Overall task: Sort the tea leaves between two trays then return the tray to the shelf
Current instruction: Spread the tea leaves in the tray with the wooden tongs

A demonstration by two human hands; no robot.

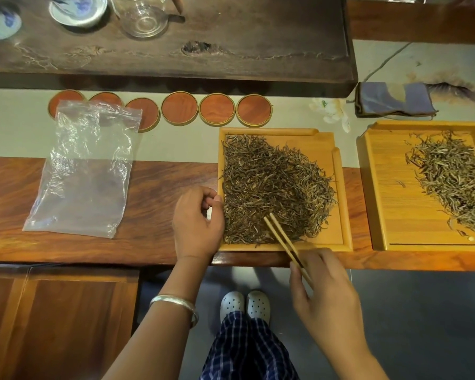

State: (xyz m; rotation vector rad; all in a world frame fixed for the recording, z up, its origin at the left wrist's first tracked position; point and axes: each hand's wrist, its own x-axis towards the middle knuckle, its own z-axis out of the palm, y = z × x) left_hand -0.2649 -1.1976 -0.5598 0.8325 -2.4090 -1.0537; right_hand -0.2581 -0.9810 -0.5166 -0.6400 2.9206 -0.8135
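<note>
Two light wooden trays lie side by side on the table. The near tray (340, 187) carries a broad heap of dark tea leaves (272, 185). The right tray (379, 193) carries a paler heap of tea leaves (455, 179) and runs past the frame's right edge. My left hand (196, 223) rests curled against the near tray's left rim, fingers touching that edge. My right hand (324, 292) grips bamboo tweezers (281, 237) just off the table's front edge, and their tips rest in the front of the dark heap.
An empty clear plastic bag (85, 168) lies to the left. A row of several round wooden coasters (217, 108) sits behind the trays. A dark tea board (231, 50) holds cups and a glass pitcher (144, 17). A folded cloth (392, 100) lies back right.
</note>
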